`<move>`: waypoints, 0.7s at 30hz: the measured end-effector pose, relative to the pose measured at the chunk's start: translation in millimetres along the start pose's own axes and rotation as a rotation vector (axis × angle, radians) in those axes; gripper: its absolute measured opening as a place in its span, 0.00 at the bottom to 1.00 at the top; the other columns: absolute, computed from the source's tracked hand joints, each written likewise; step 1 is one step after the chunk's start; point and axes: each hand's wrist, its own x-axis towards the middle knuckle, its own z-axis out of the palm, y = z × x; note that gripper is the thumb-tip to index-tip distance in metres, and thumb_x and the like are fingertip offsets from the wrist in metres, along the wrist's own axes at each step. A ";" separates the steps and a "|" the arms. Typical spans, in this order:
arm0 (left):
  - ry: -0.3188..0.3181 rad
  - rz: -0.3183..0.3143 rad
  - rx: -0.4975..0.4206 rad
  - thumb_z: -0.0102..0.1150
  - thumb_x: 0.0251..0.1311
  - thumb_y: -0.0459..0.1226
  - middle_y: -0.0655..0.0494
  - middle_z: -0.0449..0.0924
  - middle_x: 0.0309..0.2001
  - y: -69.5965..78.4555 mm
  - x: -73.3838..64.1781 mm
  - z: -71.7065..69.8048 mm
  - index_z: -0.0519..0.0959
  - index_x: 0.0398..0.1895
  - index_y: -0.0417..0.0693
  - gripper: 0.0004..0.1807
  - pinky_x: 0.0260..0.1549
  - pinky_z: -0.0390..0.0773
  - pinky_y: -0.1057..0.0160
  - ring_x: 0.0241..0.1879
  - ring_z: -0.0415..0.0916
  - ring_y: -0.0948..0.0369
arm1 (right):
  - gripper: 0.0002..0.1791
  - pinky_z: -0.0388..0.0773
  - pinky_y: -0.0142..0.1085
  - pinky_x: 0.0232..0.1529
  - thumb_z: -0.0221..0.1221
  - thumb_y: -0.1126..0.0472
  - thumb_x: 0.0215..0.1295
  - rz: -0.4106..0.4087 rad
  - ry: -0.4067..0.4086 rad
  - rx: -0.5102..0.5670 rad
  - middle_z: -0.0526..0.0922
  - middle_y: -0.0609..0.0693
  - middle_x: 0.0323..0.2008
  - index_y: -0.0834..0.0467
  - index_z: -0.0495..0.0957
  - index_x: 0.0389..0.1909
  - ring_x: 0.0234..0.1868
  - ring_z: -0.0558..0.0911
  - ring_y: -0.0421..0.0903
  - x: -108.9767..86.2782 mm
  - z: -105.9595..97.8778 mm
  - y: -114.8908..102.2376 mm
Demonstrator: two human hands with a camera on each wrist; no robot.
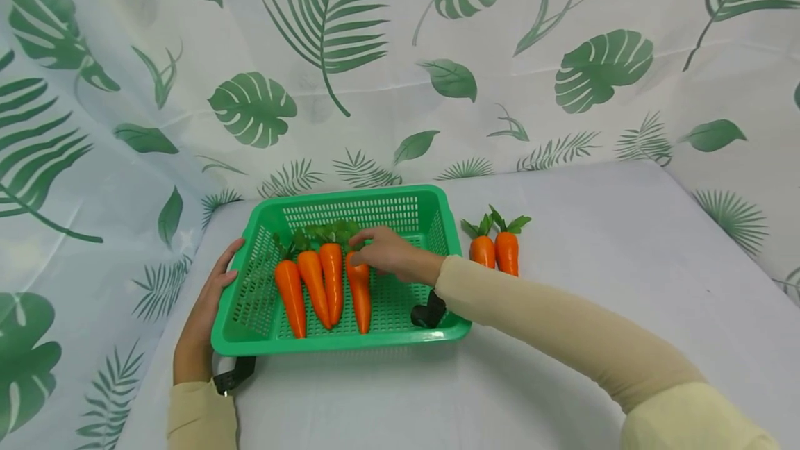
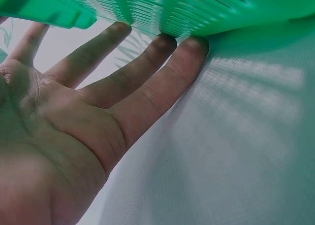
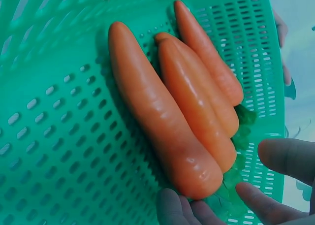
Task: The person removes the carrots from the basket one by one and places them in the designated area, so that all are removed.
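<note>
Several orange carrots with green leafy tops lie side by side in a green plastic basket (image 1: 340,346). My right hand (image 1: 392,255) reaches over the right rim, at the leafy end of the rightmost carrot (image 1: 360,297). In the right wrist view, its thumb and fingers are spread around that carrot's thick end (image 3: 197,178), with no clear grip. At the basket's left side is my left hand (image 1: 203,304). The left wrist view shows its straight fingers (image 2: 147,94) with the tips against the slotted wall (image 2: 147,11) from outside.
Two more carrots, a left one (image 1: 482,251) and a right one (image 1: 507,253), lie on the white cloth (image 1: 600,242) just right of the basket. Leaf-printed curtains (image 1: 375,89) stand behind and on both sides. A black wrist camera (image 1: 428,312) sits by the right forearm.
</note>
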 end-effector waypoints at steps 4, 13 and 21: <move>-0.008 -0.061 0.037 0.35 0.89 0.46 0.38 0.40 0.83 4.3 4.4 -1.5 0.38 0.90 0.49 0.36 0.55 0.74 0.72 0.61 0.70 0.72 | 0.26 0.77 0.59 0.64 0.63 0.67 0.75 0.004 -0.001 -0.001 0.72 0.61 0.73 0.63 0.77 0.72 0.67 0.77 0.60 0.7 -0.2 -3.5; -0.021 -0.057 0.034 0.34 0.89 0.45 0.33 0.33 0.83 2.8 5.1 -2.0 0.36 0.90 0.48 0.36 0.54 0.74 0.73 0.61 0.69 0.74 | 0.26 0.76 0.60 0.64 0.64 0.67 0.74 0.027 0.002 -0.008 0.70 0.60 0.75 0.62 0.78 0.71 0.68 0.76 0.60 5.4 1.4 -2.9; -0.029 -0.053 0.042 0.34 0.89 0.46 0.35 0.32 0.84 0.0 4.5 0.0 0.36 0.90 0.48 0.37 0.54 0.72 0.74 0.62 0.67 0.74 | 0.25 0.77 0.60 0.63 0.63 0.68 0.74 0.034 0.000 0.021 0.70 0.61 0.74 0.63 0.78 0.71 0.68 0.76 0.62 8.7 3.9 5.8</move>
